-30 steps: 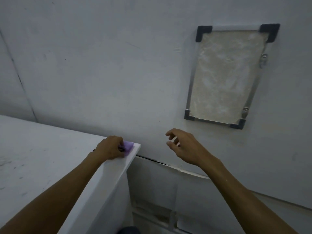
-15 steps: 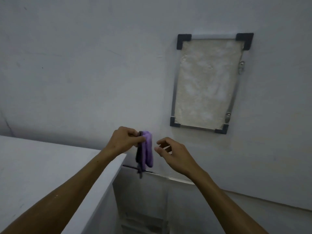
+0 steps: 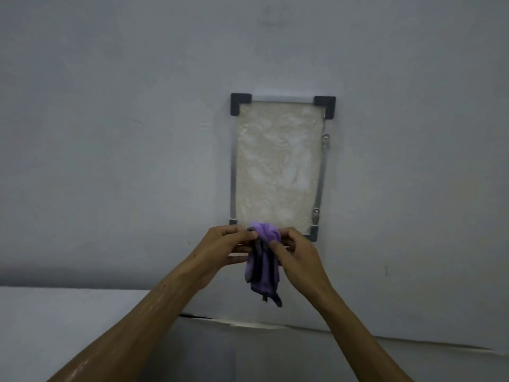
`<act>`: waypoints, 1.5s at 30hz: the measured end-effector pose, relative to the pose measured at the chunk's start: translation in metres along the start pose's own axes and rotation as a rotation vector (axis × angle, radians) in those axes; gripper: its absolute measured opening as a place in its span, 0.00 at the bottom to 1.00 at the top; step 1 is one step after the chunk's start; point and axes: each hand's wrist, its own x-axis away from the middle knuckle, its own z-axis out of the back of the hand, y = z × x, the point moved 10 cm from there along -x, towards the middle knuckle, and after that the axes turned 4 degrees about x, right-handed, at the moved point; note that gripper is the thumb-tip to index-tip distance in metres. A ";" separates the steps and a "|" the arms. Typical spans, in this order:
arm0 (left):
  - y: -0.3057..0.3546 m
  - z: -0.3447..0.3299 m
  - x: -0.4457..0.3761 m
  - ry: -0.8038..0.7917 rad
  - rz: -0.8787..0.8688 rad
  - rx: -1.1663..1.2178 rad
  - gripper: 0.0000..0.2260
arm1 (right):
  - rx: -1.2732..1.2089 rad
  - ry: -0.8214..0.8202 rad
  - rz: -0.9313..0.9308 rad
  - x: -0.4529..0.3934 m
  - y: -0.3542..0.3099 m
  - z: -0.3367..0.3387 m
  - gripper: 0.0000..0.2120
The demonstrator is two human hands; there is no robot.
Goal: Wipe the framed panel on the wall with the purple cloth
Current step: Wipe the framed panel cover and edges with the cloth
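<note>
Support: grey-white wall (image 3: 115, 139), vertical, filling most of the view.
Mounted on it: framed panel (image 3: 278, 166), metal-edged, black corner brackets.
Lower left: white ledge (image 3: 55, 321), abutting the wall.

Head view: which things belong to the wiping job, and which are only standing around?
For the job: purple cloth, framed panel, left hand, right hand.
Only around: white ledge, wall.
</note>
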 end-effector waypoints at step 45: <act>0.125 -0.100 -0.010 -0.240 -0.519 -0.471 0.11 | 0.062 0.307 0.082 -0.049 -0.062 0.109 0.15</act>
